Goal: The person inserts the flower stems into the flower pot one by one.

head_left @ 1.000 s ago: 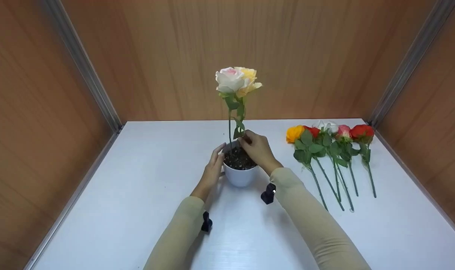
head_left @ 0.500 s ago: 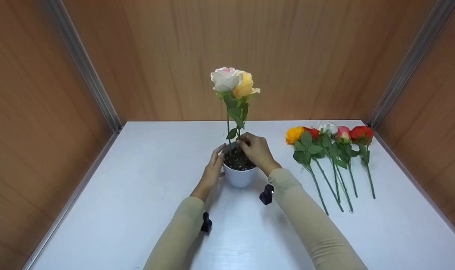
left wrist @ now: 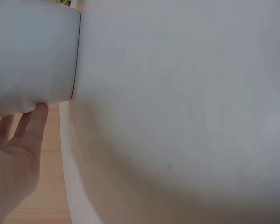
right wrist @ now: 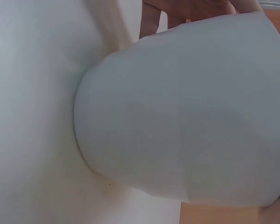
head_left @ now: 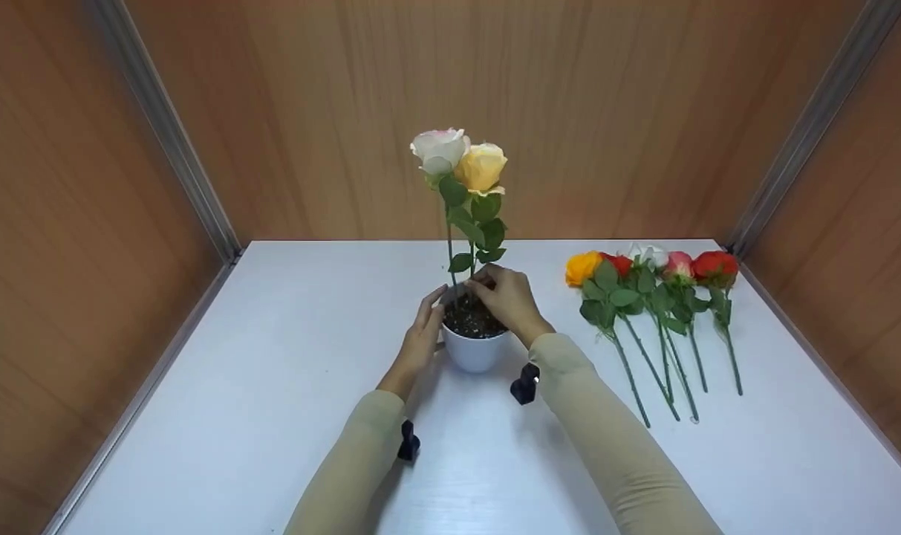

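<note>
Loose roses right of pot

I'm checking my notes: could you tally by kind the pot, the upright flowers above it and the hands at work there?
Pot: 1
Flowers: 2 (white flower, yellow flower)
Hands: 2 (left hand, right hand)
Total: 5

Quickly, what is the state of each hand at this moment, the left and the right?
Left hand: open, touching the side of the white pot.
Right hand: closed, pinching the yellow rose low down.
</note>
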{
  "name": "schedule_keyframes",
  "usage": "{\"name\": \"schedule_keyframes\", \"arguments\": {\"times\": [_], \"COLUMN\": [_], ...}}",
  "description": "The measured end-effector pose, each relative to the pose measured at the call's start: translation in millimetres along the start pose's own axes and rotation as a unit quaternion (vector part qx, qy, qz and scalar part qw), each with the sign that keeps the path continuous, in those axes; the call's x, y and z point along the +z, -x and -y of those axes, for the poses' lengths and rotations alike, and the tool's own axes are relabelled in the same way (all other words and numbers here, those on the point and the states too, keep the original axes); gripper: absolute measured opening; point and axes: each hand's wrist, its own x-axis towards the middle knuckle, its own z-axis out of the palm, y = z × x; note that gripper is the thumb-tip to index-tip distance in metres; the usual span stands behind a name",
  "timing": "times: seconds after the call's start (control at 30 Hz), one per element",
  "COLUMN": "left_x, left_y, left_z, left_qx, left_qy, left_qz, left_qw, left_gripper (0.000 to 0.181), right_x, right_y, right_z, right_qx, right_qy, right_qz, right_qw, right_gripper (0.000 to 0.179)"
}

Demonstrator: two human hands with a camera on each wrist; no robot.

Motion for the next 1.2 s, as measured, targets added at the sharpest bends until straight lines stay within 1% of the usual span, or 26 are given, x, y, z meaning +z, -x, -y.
{"name": "schedule_keyframes", "arguments": {"times": [0.2, 0.37, 0.5, 0.7, 0.83, 0.97, 1.2], "left_x": [-0.4, -1.4, -1.3, -0.3, 0.4, 1.3, 2.4], "left_y": [-0.2, -0.2, -0.1, 0.1, -1.3, -1.7, -0.5], "left_z": [-0.7, -1.3, -1.2, 0.0, 0.7, 2.4, 1.6], "left_qx": [-0.002, -0.005, -0.005, -0.011, -0.013, -0.013, -0.007], "left_qy": [-0.001, 0.001, 0.004, 0.003, 0.0, 0.0, 0.002], "left_qz": [0.002, 0.002, 0.002, 0.001, -0.001, -0.002, -0.002], "left_qw": [1.0, 1.0, 1.0, 0.9999, 0.9999, 0.9999, 1.0], "left_gripper": [0.051, 0.05, 0.05, 0.05, 0.05, 0.051, 0.05], "right_x": [-2, -3, -3, 0, 2, 2, 2], "right_y": [-1.8, -1.9, -1.2, 0.2, 0.7, 1.5, 2.0], "right_z": [1, 1, 0, -3, -6, -8, -9], "right_qx": [0.016, 0.007, 0.002, 0.006, 0.011, 0.024, 0.03], "right_qy": [-0.005, 0.009, 0.017, 0.012, -0.005, -0.02, -0.018], "right_qz": [0.014, 0.03, 0.034, 0.02, 0.009, 0.01, 0.006], "right_qw": [0.9998, 0.9995, 0.9993, 0.9997, 0.9999, 0.9994, 0.9994], "right_gripper": [0.016, 0.016, 0.016, 0.016, 0.015, 0.016, 0.022]}}
